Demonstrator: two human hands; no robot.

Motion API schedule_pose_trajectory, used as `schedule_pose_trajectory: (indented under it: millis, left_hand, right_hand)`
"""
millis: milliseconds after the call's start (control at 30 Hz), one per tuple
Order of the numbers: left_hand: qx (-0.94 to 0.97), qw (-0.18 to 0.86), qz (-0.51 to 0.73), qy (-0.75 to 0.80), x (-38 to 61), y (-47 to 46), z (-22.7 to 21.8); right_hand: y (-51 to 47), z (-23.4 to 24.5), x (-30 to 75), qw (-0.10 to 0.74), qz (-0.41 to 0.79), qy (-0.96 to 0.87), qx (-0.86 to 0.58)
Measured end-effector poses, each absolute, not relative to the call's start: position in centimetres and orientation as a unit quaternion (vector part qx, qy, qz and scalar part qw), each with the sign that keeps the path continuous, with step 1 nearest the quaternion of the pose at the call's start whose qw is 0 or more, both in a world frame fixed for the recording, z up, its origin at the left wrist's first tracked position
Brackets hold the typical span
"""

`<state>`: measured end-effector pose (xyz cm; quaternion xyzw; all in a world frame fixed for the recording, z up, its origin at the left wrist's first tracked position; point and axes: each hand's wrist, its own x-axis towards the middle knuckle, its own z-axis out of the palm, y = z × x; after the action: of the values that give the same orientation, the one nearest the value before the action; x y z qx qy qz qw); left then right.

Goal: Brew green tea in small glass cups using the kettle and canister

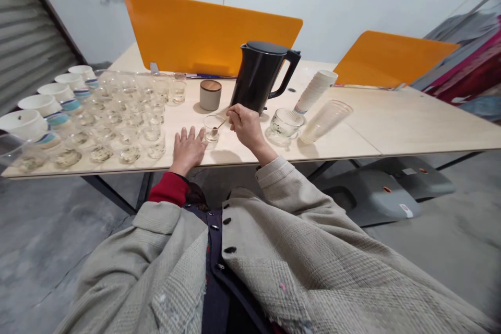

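The right hand [246, 125] is holding a spoon [221, 124] in closed grip in one glass [212, 131], the left hand [189, 147] is resting open; the left glasses [125, 133] seem done.

The left hand [189, 148] lay flat, palm down, fingers spread and pointing forward. The right hand [246, 125] was raised just beside it, a little farther forward, thumb and fingertips pinched together, wrist bent inward. Both forearms reached forward.

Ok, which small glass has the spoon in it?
The lone glass between the left hand and right hand, which holds the spoon; other glasses cluster further left.
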<state>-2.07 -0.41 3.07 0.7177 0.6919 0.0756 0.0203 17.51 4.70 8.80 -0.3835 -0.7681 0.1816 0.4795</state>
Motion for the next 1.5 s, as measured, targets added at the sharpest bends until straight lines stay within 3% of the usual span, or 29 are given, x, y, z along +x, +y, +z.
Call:
schedule_pose_trajectory:
  millis: [700,967,1133,1300,1500]
  left_hand:
    - [0.718,0.012,0.061,0.694,-2.1,-0.3,3.1]
    - [0.715,0.023,0.067,0.696,-2.2,-0.1,2.9]
    - [0.714,0.017,0.068,0.697,-2.2,-0.1,2.8]
    - [0.712,0.017,0.073,0.699,-2.1,-0.1,2.7]
    - [0.709,0.024,0.072,0.702,-2.1,-0.3,3.0]
  right_hand:
    - [4.2,8.3,17.9,0.500,0.147,-0.774,-0.360]
    - [0.9,10.9,21.1,0.606,0.099,-0.701,-0.362]
    - [1.0,10.6,26.5,0.681,-0.002,-0.593,-0.430]
    - [3.0,8.7,32.4,0.659,-0.068,-0.514,-0.545]
    - [4.6,6.9,34.4,0.609,-0.044,-0.502,-0.613]
